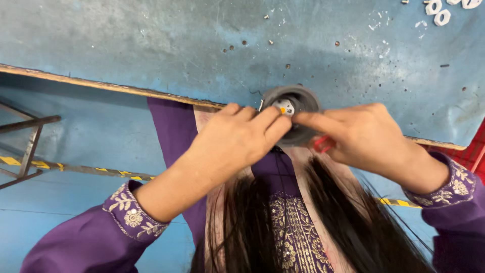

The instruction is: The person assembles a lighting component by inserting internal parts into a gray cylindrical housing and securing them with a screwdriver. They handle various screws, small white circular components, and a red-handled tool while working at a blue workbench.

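— Grey round housing (298,119) first: what lies around it?

— Small white plastic pieces (438,11) sit at one o'clock from it, well apart, near the far corner of the blue worktable (151,45). Tiny screws and specks (288,65) are scattered at twelve o'clock. At four o'clock something red (323,145) peeks out under my right hand (369,139). My own hair and purple sleeves hang at six o'clock. Nothing stands between me and the part.

— How does it look?

— A dark grey ring, like a shallow cup, with a small white insert (286,106) carrying an orange dot in its middle.

— And your fingers?

— It rests at the table's near edge, between both hands. My left hand (232,141) comes in from eight o'clock, fingertips curled and pressed against its rim. My right comes from four o'clock, forefinger stretched to the white insert, the other fingers folded round the housing's side.
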